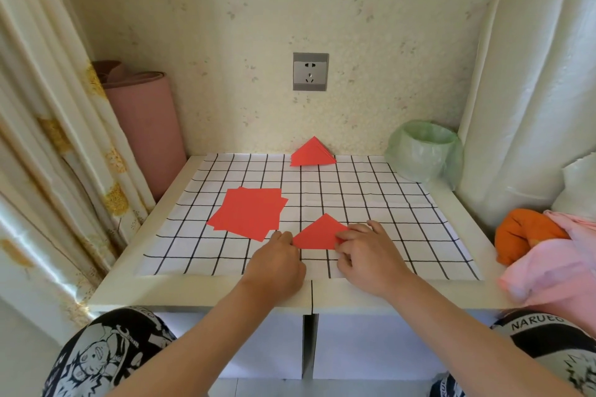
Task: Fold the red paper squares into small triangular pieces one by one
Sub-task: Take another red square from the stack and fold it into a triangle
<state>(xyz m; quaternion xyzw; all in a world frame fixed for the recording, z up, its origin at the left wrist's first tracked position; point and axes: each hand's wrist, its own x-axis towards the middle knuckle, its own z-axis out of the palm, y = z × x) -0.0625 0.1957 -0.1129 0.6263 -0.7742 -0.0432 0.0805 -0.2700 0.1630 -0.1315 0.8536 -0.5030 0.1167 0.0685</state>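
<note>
A red paper folded into a triangle (pixel 319 232) lies on the checked cloth (pixel 371 203) near the table's front. My left hand (pixel 277 263) pinches its left corner with curled fingers. My right hand (pixel 367 255) pinches the right corner, which is lifted and folded over a little. A loose stack of flat red paper squares (pixel 248 211) lies just to the left. A pile of finished red triangles (pixel 311 153) sits at the far edge against the wall.
A bin lined with a green plastic bag (pixel 424 153) stands at the back right. Orange (pixel 522 232) and pink cloths (pixel 561 261) lie at the right edge. A pink roll (pixel 145 129) leans at the back left beside a curtain (pixel 48 145).
</note>
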